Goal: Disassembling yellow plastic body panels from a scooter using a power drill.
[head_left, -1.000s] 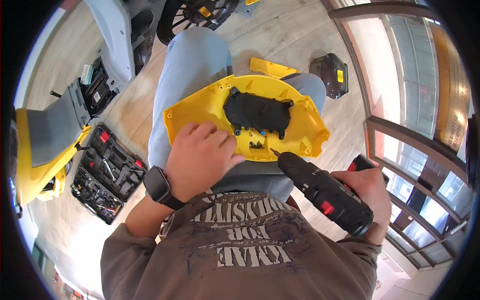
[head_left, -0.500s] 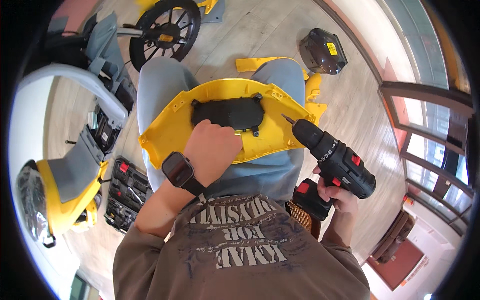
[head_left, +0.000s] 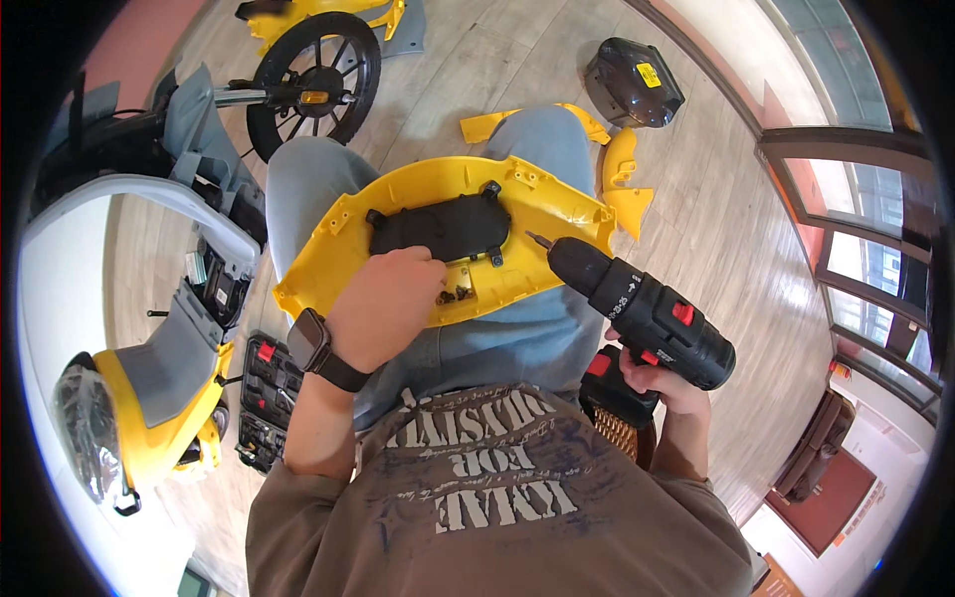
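A curved yellow plastic panel (head_left: 328, 254) lies across my thighs, its hollow side up. Set into it is a black oval unit (head_left: 448, 227) with small mounting lugs. My left hand (head_left: 390, 298), wearing a watch, is over the panel's near left part, its curled fingertips at the lower edge of the black unit. Anything pinched there is hidden. Beside those fingers, a few small dark screws (head_left: 457, 295) rest in the panel. My right hand (head_left: 668, 383) grips a black cordless drill (head_left: 637, 308) by its handle. The drill's bit points up-left over the panel's right part, apart from the black unit.
A spoked wheel (head_left: 313, 90) stands at the far left, near grey and yellow vehicle parts (head_left: 164, 348). An open tool case (head_left: 267, 383) lies on the floor at left. Yellow panel pieces (head_left: 625, 184) and a dark top box (head_left: 637, 85) lie beyond my knees.
My left hand has drawn back leftward, uncovering the small screws in the panel. The drill has shifted slightly left in my right hand. The whole view has turned a little.
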Demonstrator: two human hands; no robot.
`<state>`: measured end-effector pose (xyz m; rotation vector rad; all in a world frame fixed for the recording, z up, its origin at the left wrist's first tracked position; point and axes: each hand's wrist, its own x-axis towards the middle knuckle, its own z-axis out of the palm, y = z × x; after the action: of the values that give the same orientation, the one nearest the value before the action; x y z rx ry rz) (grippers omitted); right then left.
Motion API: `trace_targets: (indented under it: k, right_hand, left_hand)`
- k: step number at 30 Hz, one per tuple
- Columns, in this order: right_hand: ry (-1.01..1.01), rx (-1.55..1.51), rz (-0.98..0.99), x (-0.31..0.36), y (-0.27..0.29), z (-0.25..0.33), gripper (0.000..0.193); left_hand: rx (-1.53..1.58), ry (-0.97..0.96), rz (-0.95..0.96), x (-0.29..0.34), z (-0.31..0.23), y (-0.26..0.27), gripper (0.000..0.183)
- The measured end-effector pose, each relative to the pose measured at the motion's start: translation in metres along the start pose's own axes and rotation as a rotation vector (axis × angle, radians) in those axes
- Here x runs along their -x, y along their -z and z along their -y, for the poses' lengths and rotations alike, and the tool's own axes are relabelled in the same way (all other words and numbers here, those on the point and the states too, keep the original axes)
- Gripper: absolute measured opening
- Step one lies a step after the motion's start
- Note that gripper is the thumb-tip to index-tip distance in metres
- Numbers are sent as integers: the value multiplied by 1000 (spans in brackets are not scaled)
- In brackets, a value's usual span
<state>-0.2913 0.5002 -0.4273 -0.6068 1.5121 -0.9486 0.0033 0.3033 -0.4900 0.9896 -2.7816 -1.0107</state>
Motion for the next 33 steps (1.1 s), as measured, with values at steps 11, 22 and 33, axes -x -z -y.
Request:
trace_targets:
  k: [11,22,33]
  right_hand:
    - [1,77,90,-3,1,0,50]
    - [-140,-259,296,-8,1,9,48]
    - [-57,-190,350,-4,-7,-4,56]
  left_hand:
    - [-162,16,13,-5,-3,-14,14]
    - [536,66,-172,4,-12,30,4]
    - [1041,63,-374,20,-26,31,11]
